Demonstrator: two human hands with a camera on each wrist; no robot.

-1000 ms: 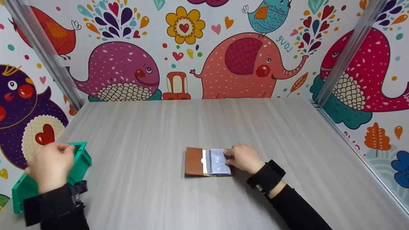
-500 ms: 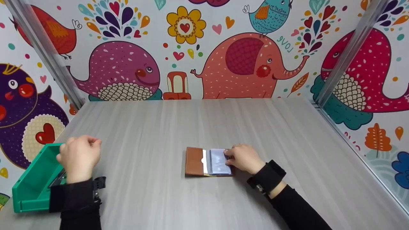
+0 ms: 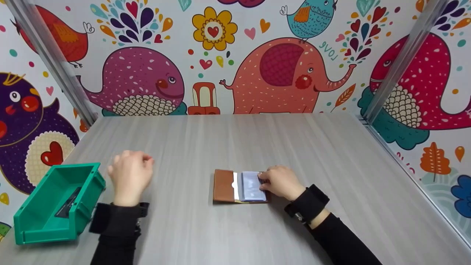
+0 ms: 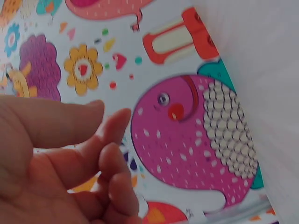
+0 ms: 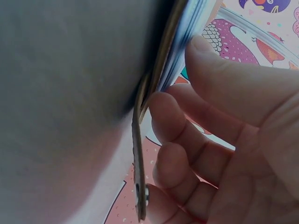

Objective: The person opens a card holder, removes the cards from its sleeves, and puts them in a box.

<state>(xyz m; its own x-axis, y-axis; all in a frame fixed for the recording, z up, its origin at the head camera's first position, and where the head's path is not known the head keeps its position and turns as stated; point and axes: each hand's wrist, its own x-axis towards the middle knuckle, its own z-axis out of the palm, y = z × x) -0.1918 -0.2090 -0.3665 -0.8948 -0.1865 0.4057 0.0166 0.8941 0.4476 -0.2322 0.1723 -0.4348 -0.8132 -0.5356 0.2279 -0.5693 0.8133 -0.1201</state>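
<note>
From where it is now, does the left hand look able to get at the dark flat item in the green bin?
Probably yes: the left hand looks empty beside the open-topped green bin. The dark flat item lies inside with nothing seen over it; only the side wall seems to need clearing.

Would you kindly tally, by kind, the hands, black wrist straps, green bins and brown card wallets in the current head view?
Hands: 2, the left hand and the right hand
Black wrist straps: 2, one on each arm
Green bin: 1
Brown card wallet: 1, lying open
Total: 6
</note>
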